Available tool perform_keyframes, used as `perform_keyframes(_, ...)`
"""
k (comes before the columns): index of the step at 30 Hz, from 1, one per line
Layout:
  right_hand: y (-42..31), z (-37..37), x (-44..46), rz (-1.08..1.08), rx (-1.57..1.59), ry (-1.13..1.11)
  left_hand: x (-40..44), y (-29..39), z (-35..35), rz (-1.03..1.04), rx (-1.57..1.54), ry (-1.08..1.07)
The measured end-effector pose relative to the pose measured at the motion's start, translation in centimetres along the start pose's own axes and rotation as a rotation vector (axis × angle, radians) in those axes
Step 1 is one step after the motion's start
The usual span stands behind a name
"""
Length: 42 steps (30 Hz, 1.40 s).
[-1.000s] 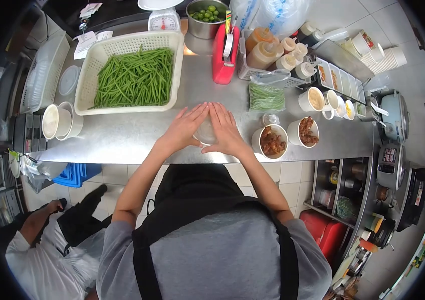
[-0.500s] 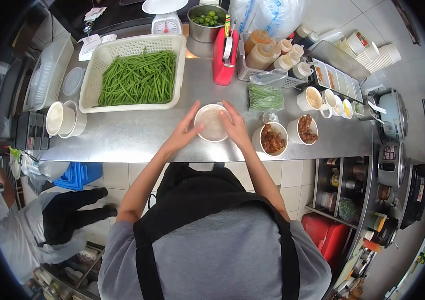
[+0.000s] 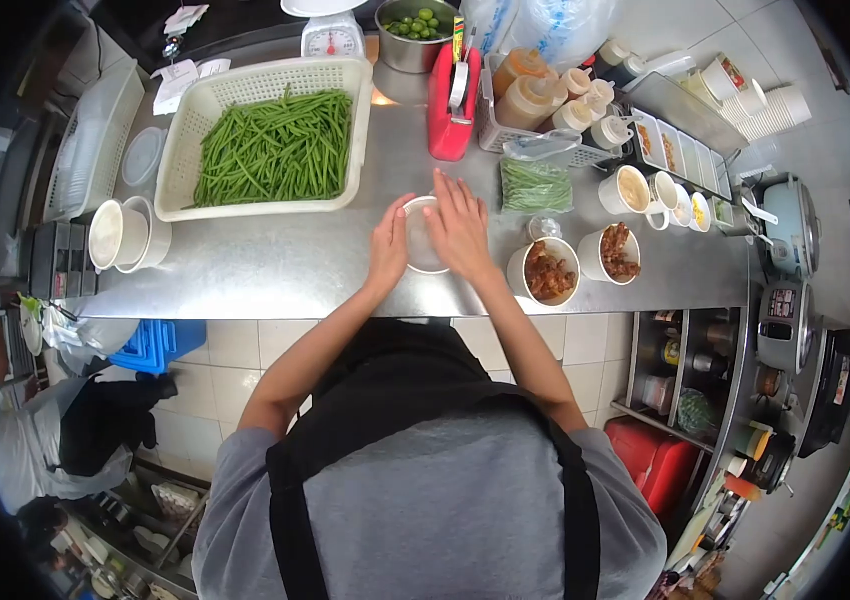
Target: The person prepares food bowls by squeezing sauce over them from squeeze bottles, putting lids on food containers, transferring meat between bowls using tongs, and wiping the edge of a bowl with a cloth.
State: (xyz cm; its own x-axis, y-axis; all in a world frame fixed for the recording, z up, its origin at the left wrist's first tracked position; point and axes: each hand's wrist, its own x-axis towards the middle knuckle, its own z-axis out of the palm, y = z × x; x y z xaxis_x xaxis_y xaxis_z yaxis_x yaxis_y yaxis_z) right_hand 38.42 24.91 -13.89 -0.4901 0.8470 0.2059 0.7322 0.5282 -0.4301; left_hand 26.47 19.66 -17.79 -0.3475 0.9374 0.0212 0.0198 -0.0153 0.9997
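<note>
On the steel counter in front of me stands a white paper bowl (image 3: 425, 254) with what looks like a clear lid over its top. Against its left side is my left hand (image 3: 388, 248), fingers curved along the rim. My right hand (image 3: 458, 228) lies flat across the right part of the top, fingers stretched out and pointing away from me. It hides much of the rim. To the right, close by, are one bowl of brown fried pieces (image 3: 550, 272) and a second bowl of brown fried pieces (image 3: 619, 254), both uncovered.
A white basket of green beans (image 3: 173, 180) sits at left, near stacked white tubs (image 3: 117, 238). Behind are a red tape dispenser (image 3: 448, 115), a pot of limes (image 3: 412, 55) and sauce bottles (image 3: 530, 103). Bagged beans (image 3: 535, 187) lie at right. A co-worker (image 3: 75, 430) is at lower left.
My hands have closed in on the bowl, the right one sliding over its top with fingers straightened. The co-worker at left has shifted further left.
</note>
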Motion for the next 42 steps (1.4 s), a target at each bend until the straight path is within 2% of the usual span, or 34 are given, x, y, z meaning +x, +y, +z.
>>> perform_keyframes(3, 2.4, -0.2, 3.1, 0.027, 0.289, 0.268, 0.7, -0.2, 1.0, -0.007, -0.014, 0.000)
perform_keyframes(6, 4.1, -1.9, 8.3, 0.017, 0.420, 0.450, 1.5, -1.6, 1.6, 0.025, 0.048, 0.037)
perform_keyframes(9, 5.5, -1.7, 12.2, 0.236, 0.417, 0.385, 4.5, -1.0, 0.7, 0.091, 0.199, -0.022)
perform_keyframes(13, 2.4, -4.9, 11.7, 0.113, 0.143, 0.537, 9.0, 3.3, 1.1, 0.055, 0.210, -0.199)
perform_keyframes(16, 4.3, -2.1, 12.5, 0.122, 0.186, 0.408, 11.9, 3.7, 2.5, -0.125, 0.012, -0.294)
perform_keyframes(17, 4.8, -1.3, 13.1, 0.253, 0.194, 0.304, 12.2, 4.0, 2.8, -0.235, -0.034, -0.305)
perform_keyframes(19, 5.5, -0.4, 14.2, 0.348, 0.374, 0.273, 12.5, 6.1, 3.1, -0.452, -0.121, -0.328)
perform_keyframes(20, 5.9, -0.1, 14.5, 0.396, 0.463, 0.255, 13.1, 5.6, 3.3, -0.478, -0.136, -0.341)
perform_keyframes(21, 6.1, 0.1, 14.7, 0.350, 0.402, 0.353, 14.0, 4.4, 3.5, -0.504, -0.152, -0.355)
perform_keyframes(24, 7.1, 1.0, 15.8, 0.500, 0.729, 0.452, 14.8, 3.8, 3.8, -0.583, -0.271, -0.375)
perform_keyframes(25, 5.5, -0.1, 15.1, 0.530, 0.865, 0.508, 14.9, 3.8, 3.8, -0.607, -0.322, -0.375)
perform_keyframes(28, 2.0, -4.6, 12.3, 0.437, 1.201, 0.497, 15.5, 3.5, 3.8, -0.624, -0.376, -0.377)
perform_keyframes(31, 1.9, -5.6, 7.3, 0.216, 1.110, 0.405, 15.1, 4.9, 4.0, -0.650, -0.396, -0.321)
perform_keyframes(33, -1.1, -8.2, 2.2, 0.206, 1.107, 0.316, 15.9, 4.2, 3.8, -0.657, -0.463, -0.349)
perform_keyframes(35, -2.8, -10.2, -3.1, 0.211, 1.100, 0.178, 16.5, 3.3, 3.7, -0.634, -0.464, -0.352)
perform_keyframes(37, -4.3, -10.9, -7.1, 0.219, 1.228, 0.110, 16.9, 2.6, 4.0, -0.577, -0.402, -0.337)
perform_keyframes(40, -4.0, -10.0, -9.1, 0.356, 1.221, 0.049, 16.4, 2.7, 4.6, -0.508, -0.335, -0.262)
perform_keyframes(42, -4.1, -9.6, -9.2, 0.373, 1.264, 0.072, 16.3, 2.5, 5.4, -0.433, -0.221, -0.179)
